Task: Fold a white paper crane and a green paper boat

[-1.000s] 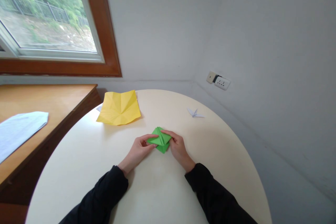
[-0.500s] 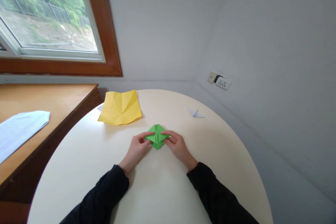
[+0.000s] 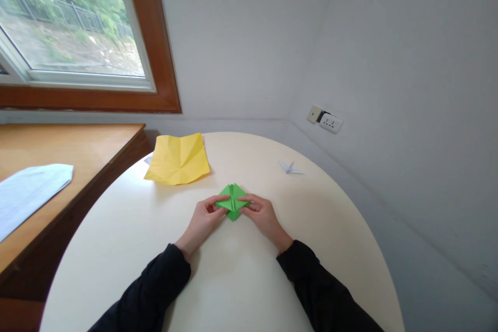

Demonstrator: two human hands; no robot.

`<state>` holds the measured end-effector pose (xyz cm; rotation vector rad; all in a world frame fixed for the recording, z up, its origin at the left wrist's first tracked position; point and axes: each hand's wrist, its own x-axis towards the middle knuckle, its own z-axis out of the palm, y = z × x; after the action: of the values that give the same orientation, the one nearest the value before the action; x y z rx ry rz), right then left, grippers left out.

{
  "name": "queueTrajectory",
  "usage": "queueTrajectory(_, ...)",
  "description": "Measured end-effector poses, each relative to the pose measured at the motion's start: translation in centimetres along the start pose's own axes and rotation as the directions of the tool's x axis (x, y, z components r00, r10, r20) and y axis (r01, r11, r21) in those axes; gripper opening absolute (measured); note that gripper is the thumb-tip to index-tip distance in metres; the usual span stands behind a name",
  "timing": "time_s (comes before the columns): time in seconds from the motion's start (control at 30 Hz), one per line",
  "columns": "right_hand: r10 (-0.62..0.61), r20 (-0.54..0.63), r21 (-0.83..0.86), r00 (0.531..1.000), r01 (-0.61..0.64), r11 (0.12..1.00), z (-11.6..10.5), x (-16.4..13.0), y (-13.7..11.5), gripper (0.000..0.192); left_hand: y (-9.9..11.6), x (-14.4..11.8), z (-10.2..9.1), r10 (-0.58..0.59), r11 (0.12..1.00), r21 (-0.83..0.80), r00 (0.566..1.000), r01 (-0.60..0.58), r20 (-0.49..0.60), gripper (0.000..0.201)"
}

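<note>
1. Two black sleeves (image 3: pixel 155 290) come in from the bottom edge, over a round cream table (image 3: pixel 233 280).
2. Left hand (image 3: pixel 202 220): fingers curled, thumb and fingertips pinching the left corner of the green paper (image 3: pixel 232 201).
3. Right hand (image 3: pixel 262 215): fingers curled likewise, pinching the right corner of the same paper.
4. Green paper: folded to a small diamond with a ridge down its middle, lying on the table between the two hands, about mid-table. Near corner points toward the person.
5. Nothing lies between the hands and the sheets beyond; bare tabletop around the green paper.
6. Yellow sheet (image 3: pixel 177 158): opened out, creased in a star pattern, flat on the table, beyond and left of the hands, well apart from the green paper. A white scrap shows under its left corner.
7. White paper crane (image 3: pixel 290 167): small, standing beyond and right of the hands, near the far rim.
8. Wooden desk (image 3: pixel 70 150) left of the table, bearing a pale folded sheet (image 3: pixel 27 197).
9. Farther: wall socket (image 3: pixel 324 120) at right, window (image 3: pixel 66 26) with brown frame at upper left.
10. No containers in view.
</note>
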<state>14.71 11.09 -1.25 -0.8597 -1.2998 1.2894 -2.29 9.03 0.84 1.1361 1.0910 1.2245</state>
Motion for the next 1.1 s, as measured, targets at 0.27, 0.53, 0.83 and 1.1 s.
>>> queueTrajectory(0.27, -0.003, -0.023, 0.009, 1.000, 0.003, 1.000, -0.15, 0.14, 0.28, 0.026, 0.16, -0.03, 0.03, -0.005, 1.000, 0.018, 1.000, 0.005, 0.008, 0.034)
queueTrajectory(0.53, -0.031, -0.004, -0.065, 0.999, 0.031, 0.997, -0.43, 0.23, 0.05, 0.023, -0.20, 0.06, -0.20, 0.017, 0.998, 0.063, 0.999, -0.019, 0.033, 0.036)
queueTrajectory(0.83, -0.044, -0.016, -0.210, 0.999, 0.039, 0.977, -0.34, 0.39, -0.12, 0.029, -0.55, 0.21, -0.26, 0.048, 0.997, 0.063, 0.998, -0.050, 0.026, 0.037)
queueTrajectory(1.1, -0.035, -0.043, -0.235, 0.998, 0.024, 0.972, -0.25, 0.38, -0.07, 0.032, -0.60, 0.32, -0.04, 0.072, 0.996, 0.055, 0.997, -0.070, -0.020, 0.039)
